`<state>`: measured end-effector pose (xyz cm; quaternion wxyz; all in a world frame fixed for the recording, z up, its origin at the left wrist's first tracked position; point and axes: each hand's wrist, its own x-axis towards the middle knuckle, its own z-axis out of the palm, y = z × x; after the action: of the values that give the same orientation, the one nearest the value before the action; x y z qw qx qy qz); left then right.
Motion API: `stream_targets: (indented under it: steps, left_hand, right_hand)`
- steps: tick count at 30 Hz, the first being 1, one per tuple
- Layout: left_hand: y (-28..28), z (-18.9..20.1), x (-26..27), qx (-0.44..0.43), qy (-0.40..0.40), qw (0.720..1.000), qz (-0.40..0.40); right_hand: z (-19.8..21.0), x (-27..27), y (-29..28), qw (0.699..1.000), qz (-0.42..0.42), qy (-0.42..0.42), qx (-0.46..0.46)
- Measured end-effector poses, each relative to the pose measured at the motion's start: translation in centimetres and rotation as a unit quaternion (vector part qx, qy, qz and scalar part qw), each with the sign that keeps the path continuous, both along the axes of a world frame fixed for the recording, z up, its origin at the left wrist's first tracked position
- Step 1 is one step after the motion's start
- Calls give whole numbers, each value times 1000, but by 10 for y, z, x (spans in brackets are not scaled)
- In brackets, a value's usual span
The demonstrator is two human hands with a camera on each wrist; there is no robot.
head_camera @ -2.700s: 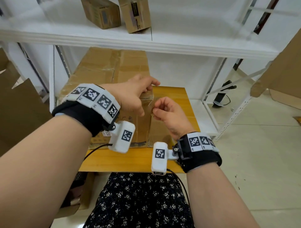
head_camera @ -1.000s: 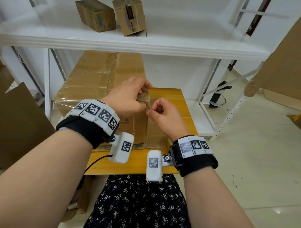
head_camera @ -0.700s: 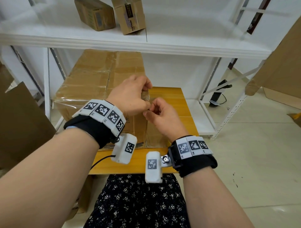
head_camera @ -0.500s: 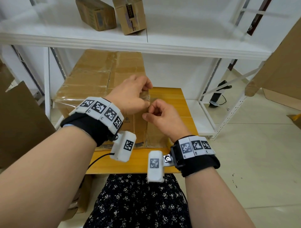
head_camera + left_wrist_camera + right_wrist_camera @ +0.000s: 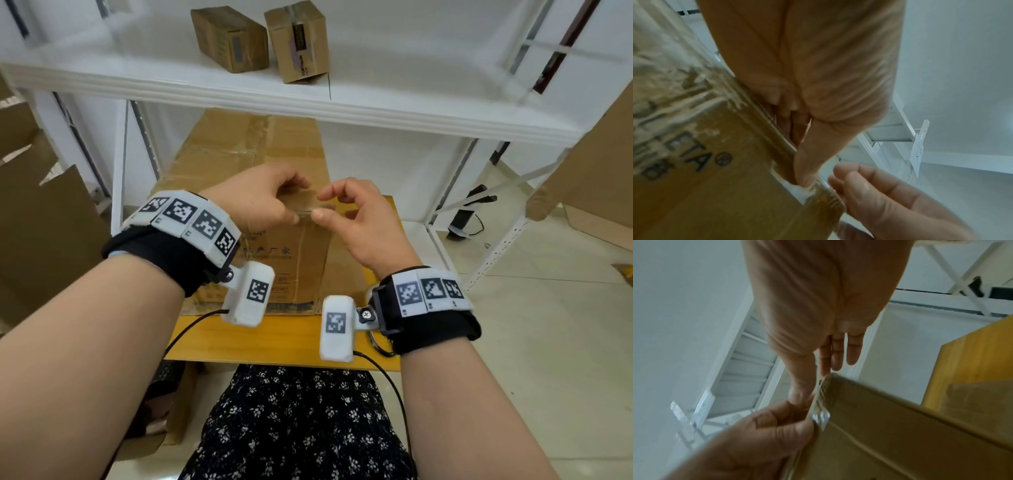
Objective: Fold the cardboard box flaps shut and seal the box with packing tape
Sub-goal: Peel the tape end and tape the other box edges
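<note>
Head view shows the box (image 5: 274, 260) on the table (image 5: 294, 339), flaps shut, the left hand (image 5: 257, 198) and right hand (image 5: 359, 222) each seemingly pinching clear tape (image 5: 305, 209) at its top edge, so sealing is underway; next, press it flat.

A yellow wooden table (image 5: 291, 335) is seen below the white shelf (image 5: 394, 113). One large cardboard box (image 5: 301, 267) is stood directly on the table, toward its left and far side. Two small cardboard boxes (image 5: 229, 37) (image 5: 298, 41) are placed side by side on the shelf.
</note>
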<state>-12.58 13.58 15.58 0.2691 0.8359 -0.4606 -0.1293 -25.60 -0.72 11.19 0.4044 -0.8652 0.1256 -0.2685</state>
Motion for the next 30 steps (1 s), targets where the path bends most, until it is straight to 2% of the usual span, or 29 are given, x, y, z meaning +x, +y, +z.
stream_targets:
  steps: [6, 12, 15, 19, 25, 30]
  left_hand:
    - [5, -4, -3, -4, -53, 998, 18]
    - [14, -5, 0, 45, -125, 990, 42]
    - [17, -8, 0, 33, -116, 991, 59]
    - [13, -9, 0, 62, -130, 988, 55]
    - [11, -12, 3, 80, -155, 983, 65]
    - [14, -11, 4, 80, -151, 984, 58]
  right_hand:
    - [5, 12, 13, 989, -27, 57, -132]
    - [6, 10, 2, 985, -68, 51, -149]
    - [11, 5, -11, 983, -91, 69, -146]
    - [20, 10, -5, 977, -75, 88, -179]
    - [13, 39, 40, 968, -33, 75, -237]
    - [10, 41, 32, 972, -48, 86, -214]
